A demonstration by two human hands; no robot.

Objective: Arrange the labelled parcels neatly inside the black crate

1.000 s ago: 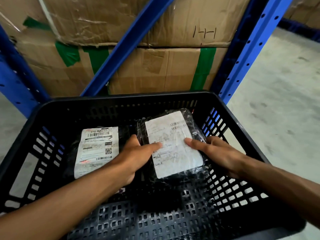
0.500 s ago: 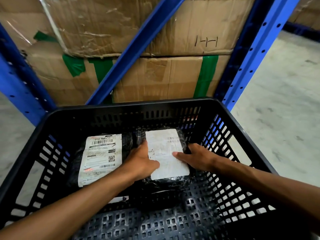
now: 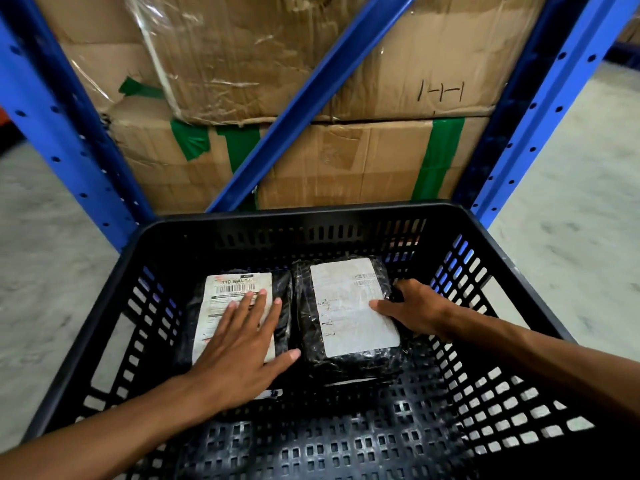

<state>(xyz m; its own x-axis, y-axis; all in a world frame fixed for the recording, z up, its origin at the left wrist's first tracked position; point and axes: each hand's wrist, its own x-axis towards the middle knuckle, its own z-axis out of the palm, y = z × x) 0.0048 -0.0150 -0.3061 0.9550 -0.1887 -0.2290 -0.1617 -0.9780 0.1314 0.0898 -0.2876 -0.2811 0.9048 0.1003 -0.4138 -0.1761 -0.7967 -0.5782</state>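
Note:
Two black-wrapped parcels with white labels lie side by side on the floor of the black crate [image 3: 512, 271], toward its far wall. My left hand [image 3: 242, 344] rests flat, fingers spread, on the left parcel [image 3: 225, 289], covering most of its label. My right hand [image 3: 415, 311] grips the right edge of the right parcel [image 3: 346, 306], thumb on the label and fingers curled down its side. The edge of a further white label [image 3: 272, 393] peeks out under my left wrist.
The crate's near half shows bare perforated floor [image 3: 346, 441]. Beyond the crate stand blue rack uprights [image 3: 540, 116], a diagonal brace [image 3: 311, 98] and stacked cardboard boxes [image 3: 346, 161] with green tape. Grey concrete floor [image 3: 571, 237] lies on both sides.
The right parcel has gone down and back to lie beside the left one. My left hand left it and now lies flat on the left parcel. The view has tilted up.

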